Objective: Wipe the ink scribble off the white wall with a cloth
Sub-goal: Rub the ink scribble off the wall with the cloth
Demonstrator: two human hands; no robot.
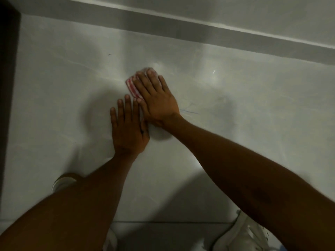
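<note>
My right hand [156, 98] lies flat, fingers spread, pressing a folded red-and-white striped cloth [132, 86] against the pale glossy surface [63, 98]. Only the cloth's left edge and top show past my fingers. A thin blue ink line [189, 112] runs out to the right of my right wrist; fainter marks sit just above it. My left hand [127, 129] rests flat on the surface just below and left of the right hand, fingers slightly apart, with nothing in it. Its index-finger side touches the heel of my right hand.
A grey band [181, 31] with a bright edge crosses the top diagonally. A dark panel [7, 87] borders the left side. White shoes [243, 234] and a darker floor strip [163, 236] show at the bottom. A small dark speck [109, 54] marks the upper left.
</note>
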